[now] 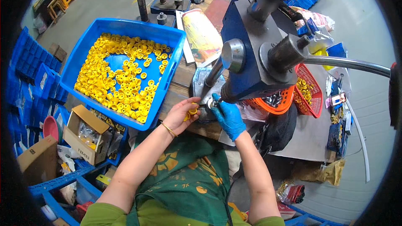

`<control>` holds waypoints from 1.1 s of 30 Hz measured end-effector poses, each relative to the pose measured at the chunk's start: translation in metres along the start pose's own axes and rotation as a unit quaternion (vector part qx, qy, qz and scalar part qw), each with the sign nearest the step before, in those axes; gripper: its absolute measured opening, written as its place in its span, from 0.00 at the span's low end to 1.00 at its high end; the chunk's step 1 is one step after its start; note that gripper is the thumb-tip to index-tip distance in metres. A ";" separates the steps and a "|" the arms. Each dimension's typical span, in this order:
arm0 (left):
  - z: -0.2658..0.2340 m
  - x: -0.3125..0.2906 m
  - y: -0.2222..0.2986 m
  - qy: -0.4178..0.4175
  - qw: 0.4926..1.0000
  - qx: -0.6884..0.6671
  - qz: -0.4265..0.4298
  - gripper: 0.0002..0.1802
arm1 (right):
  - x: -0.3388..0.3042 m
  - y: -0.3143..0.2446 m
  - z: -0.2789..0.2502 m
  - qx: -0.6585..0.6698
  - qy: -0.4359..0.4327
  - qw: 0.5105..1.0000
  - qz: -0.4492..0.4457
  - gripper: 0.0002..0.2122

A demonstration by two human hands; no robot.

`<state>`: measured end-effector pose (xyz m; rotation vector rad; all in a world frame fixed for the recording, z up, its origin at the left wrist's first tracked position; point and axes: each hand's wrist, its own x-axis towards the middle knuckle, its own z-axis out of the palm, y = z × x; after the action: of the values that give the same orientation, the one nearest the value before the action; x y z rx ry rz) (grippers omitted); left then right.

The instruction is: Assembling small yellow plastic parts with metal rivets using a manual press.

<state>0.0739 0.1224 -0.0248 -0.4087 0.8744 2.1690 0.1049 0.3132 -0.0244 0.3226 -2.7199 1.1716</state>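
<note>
My left hand (pixel 181 116), bare with a gold bangle at the wrist, is closed around a few small yellow caps (pixel 191 111). Blue-gloved, my right hand (pixel 229 120) has its fingers closed at a small round metal piece (pixel 210 103) over the base of a hand press; what it grips there is partly hidden. The dark blue press head (pixel 251 46) rises just beyond my right hand, its steel column standing on the grey metal base (pixel 203 77). To the left, a blue tray (pixel 171 84) bears many loose yellow caps (pixel 98 69).
An orange basket (pixel 281 108) of metal parts and a red basket (pixel 320 100) of yellow pieces stand right of the press. The press's long lever (pixel 351 63) juts right. A second press (pixel 144 0) stands behind the tray. An open cardboard box (pixel 88 136) sits at the lower left.
</note>
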 end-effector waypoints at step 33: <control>0.003 0.038 -0.012 -0.011 0.838 0.478 0.264 0.12 | -0.027 0.010 -0.014 0.169 0.164 0.957 0.169 0.12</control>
<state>0.0570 0.1505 -0.0482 0.4102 2.0701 1.8390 0.1288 0.3336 -0.0283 -0.2917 -2.3354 1.6179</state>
